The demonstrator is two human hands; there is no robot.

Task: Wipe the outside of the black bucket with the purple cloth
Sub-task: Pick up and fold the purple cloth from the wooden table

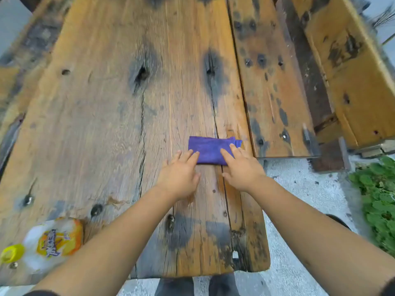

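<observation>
On the weathered wooden worktop [106,124], right of centre, a folded purple cloth [210,151] is pressed flat by left hand [179,174] and right hand [241,167], fingers straight. Soft, light; best pinched at an edge. No bucket is seen.

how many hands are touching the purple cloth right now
2. The left hand rests its straight fingertips on the purple cloth's near-left corner; the right hand lays its fingers over the cloth's right end. Both lie flat, with the cloth folded on the wooden table.
</observation>
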